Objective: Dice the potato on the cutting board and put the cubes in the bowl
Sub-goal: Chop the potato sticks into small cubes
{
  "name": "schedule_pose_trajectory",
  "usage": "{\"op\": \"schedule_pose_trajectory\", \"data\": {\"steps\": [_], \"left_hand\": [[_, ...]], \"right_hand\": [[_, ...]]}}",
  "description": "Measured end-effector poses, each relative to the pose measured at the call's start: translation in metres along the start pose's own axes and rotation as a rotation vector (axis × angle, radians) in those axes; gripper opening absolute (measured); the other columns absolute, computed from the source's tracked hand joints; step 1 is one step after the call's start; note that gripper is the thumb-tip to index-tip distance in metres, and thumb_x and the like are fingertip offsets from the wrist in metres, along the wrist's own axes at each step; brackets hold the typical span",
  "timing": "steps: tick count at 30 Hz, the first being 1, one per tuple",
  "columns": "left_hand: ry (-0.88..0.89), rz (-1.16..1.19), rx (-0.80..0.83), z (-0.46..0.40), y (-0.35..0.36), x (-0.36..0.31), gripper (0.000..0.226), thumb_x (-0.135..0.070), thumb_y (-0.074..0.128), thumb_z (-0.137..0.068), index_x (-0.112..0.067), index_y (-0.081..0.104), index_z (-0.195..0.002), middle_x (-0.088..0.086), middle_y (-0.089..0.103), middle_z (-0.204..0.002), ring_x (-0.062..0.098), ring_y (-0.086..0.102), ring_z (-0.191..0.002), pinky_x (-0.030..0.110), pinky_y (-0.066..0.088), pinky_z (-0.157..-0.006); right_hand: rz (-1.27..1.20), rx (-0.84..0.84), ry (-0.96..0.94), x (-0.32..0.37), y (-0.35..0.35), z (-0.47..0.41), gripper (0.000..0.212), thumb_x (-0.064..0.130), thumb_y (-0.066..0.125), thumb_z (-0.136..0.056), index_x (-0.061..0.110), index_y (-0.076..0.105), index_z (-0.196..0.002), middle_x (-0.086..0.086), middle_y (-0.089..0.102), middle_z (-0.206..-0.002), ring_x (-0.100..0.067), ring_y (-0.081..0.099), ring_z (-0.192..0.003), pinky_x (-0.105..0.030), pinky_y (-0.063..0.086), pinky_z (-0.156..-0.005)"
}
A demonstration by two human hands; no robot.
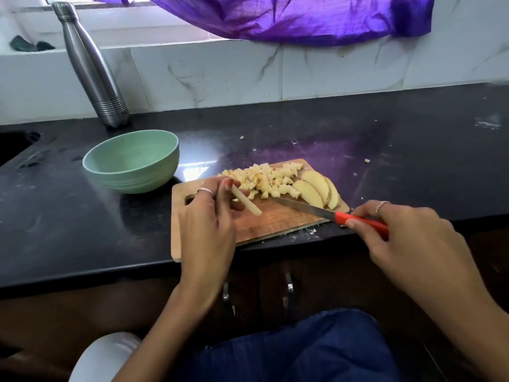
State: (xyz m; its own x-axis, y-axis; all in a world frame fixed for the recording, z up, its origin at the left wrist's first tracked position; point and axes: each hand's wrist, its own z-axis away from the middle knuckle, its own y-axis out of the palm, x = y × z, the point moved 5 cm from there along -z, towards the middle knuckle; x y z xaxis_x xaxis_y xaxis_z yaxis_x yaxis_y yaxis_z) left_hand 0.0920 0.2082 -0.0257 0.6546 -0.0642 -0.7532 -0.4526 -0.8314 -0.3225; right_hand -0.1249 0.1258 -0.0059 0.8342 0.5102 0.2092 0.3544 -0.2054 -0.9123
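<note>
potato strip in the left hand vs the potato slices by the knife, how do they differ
The potato strip is long, thin and square-edged; the potato slices are broad, flat ovals. The strip is pinched in the left hand fingers, while the slices lie overlapped on the cutting board, touched by no hand. The slices show brown skin at their edges; the strip shows none. Both are pale, still undiced potato.

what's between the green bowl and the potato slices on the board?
In the head view, the pile of potato cubes lies on the cutting board between the green bowl and the potato slices. A bare strip of countertop separates bowl from board.
</note>
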Motion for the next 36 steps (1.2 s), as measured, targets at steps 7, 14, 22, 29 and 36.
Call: {"op": "schedule_pose_trajectory", "data": {"steps": [7,14,22,29,36], "left_hand": [[0.021,-0.207,0.062,0.001,-0.001,0.003,0.023,-0.017,0.047,-0.098,-0.011,0.068,-0.103,-0.012,0.056,-0.066,-0.004,0.054,-0.062,0.014,0.038,-0.055],[0.106,-0.414,0.255,0.004,-0.009,0.009,0.02,-0.022,0.06,-0.09,-0.016,0.068,-0.107,-0.013,0.058,-0.087,0.011,0.051,-0.085,0.02,0.036,-0.076],[0.172,-0.468,0.314,-0.002,0.008,0.009,0.016,-0.025,0.07,-0.082,-0.017,0.074,-0.095,-0.013,0.051,-0.085,0.013,0.05,-0.089,0.03,0.039,-0.082],[0.168,-0.44,0.303,-0.002,0.002,0.013,0.016,-0.025,0.071,-0.081,-0.016,0.074,-0.095,-0.01,0.052,-0.081,0.009,0.045,-0.088,0.017,0.029,-0.075],[0.19,-0.422,0.284,-0.003,0.003,0.015,0.014,-0.024,0.071,-0.081,-0.016,0.075,-0.092,-0.008,0.056,-0.082,0.008,0.044,-0.087,0.015,0.028,-0.075]], "right_hand": [[-0.146,0.08,0.035,0.011,0.012,0.026,0.014,0.046,0.042,-0.092,0.038,0.046,-0.103,0.017,0.046,-0.072,-0.004,0.048,-0.063,-0.018,0.038,-0.05],[-0.29,0.018,0.039,0.006,0.013,0.025,0.019,0.04,0.049,-0.089,0.032,0.061,-0.101,0.015,0.054,-0.067,-0.006,0.051,-0.058,-0.026,0.044,-0.05],[-0.479,-0.024,-0.076,0.037,0.028,0.053,0.026,0.016,0.058,-0.089,0.028,0.057,-0.111,0.018,0.056,-0.07,0.0,0.059,-0.066,-0.011,0.047,-0.051],[-0.44,-0.139,-0.177,0.061,0.023,0.034,0.031,0.015,0.058,-0.089,0.011,0.063,-0.119,0.0,0.069,-0.089,-0.014,0.067,-0.072,-0.035,0.058,-0.058],[-0.333,-0.08,-0.147,0.047,0.011,0.056,0.027,0.022,0.061,-0.081,0.02,0.071,-0.106,0.011,0.067,-0.069,-0.006,0.061,-0.051,-0.026,0.054,-0.046]]}}
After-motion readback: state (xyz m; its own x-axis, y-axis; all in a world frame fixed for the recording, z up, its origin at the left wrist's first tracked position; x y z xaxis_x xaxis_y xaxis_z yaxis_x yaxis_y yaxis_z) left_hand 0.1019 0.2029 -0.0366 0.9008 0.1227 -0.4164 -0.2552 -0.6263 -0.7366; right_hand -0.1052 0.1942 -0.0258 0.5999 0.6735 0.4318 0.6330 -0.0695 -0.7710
